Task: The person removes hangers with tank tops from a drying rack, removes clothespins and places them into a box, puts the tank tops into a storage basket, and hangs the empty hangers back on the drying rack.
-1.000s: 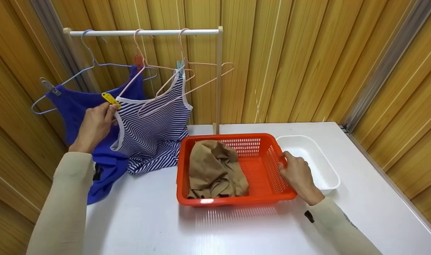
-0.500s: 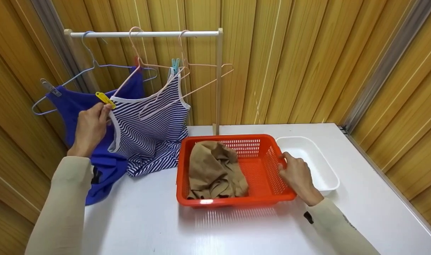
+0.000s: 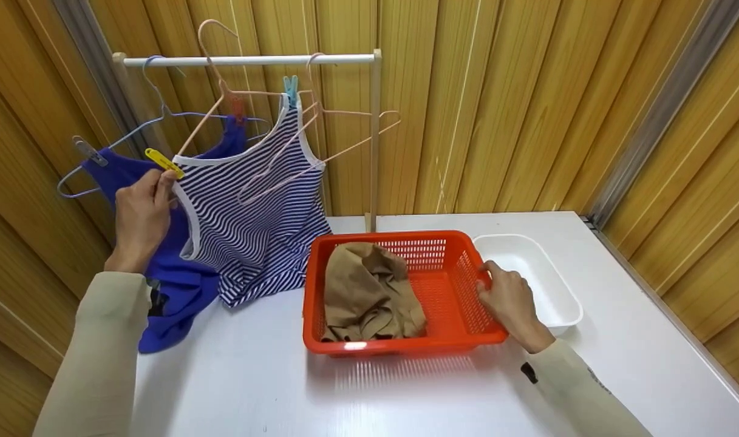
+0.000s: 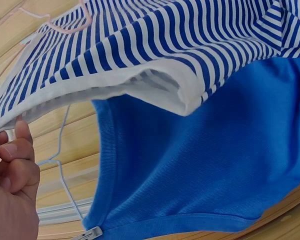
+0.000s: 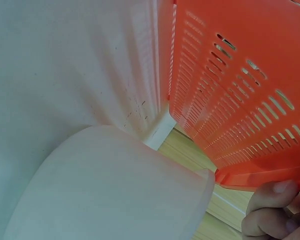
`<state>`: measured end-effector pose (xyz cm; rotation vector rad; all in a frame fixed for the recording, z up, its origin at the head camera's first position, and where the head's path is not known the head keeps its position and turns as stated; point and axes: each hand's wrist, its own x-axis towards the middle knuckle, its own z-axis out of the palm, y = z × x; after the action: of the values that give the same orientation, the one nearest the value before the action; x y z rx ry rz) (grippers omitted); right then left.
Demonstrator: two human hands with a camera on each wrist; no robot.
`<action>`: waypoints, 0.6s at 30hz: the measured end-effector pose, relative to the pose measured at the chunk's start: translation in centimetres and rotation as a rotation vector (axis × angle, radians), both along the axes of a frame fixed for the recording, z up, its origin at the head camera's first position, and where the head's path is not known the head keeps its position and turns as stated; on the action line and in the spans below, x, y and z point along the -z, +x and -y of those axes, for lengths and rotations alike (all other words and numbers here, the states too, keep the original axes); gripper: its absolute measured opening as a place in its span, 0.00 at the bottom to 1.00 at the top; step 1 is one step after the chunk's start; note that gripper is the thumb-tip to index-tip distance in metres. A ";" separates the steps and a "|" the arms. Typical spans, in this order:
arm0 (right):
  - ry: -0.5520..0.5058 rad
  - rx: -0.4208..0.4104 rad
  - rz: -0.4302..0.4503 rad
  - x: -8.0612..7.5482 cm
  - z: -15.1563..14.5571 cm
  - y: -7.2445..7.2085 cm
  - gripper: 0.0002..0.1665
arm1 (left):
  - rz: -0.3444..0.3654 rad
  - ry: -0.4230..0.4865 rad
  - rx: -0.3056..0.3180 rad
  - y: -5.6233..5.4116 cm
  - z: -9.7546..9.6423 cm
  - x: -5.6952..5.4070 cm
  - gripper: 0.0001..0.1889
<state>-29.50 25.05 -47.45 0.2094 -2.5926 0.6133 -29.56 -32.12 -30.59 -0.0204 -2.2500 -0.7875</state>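
Observation:
My left hand (image 3: pixel 141 209) grips the left end of a pink clothes hanger (image 3: pixel 200 127), where the strap of a blue-and-white striped tank top (image 3: pixel 235 200) sits under a yellow clothespin (image 3: pixel 163 162). The fingers (image 4: pixel 20 150) curl beneath the white strap edge in the left wrist view. A light blue clothespin (image 3: pixel 291 91) pins the other strap. The hanger's hook stands above the white rod (image 3: pixel 260 60). With curled fingers, my right hand (image 3: pixel 510 300) holds the right rim of a red plastic basket (image 3: pixel 405 347), in which a brown cloth (image 3: pixel 369 291) lies crumpled.
Behind the striped top, a blue tank top (image 3: pixel 181 243) hangs on a blue hanger (image 3: pixel 135 130). Another pink hanger (image 3: pixel 357 111) hangs from the rod's right part. A white tray (image 3: pixel 545 285) stands right of the basket, on the white table (image 3: pixel 235 376).
My left hand has moved left and slightly up with the hanger and striped top. The hanger's hook has risen above the rod. My right hand and the basket have stayed put.

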 end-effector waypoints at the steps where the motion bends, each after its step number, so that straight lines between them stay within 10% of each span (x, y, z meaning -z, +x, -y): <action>1: 0.000 0.001 -0.001 0.0 0.0 0.0 0.14 | -0.002 0.007 -0.002 0.1 0.0 -0.1 0.26; 18: -0.010 0.006 0.017 0.0 0.0 -0.1 0.14 | -0.007 -0.014 -0.010 2.4 0.3 1.3 0.23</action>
<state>-29.57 25.06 -47.44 0.1940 -2.6053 0.6284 -27.14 -32.42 -31.89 -0.0186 -2.2478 -0.7655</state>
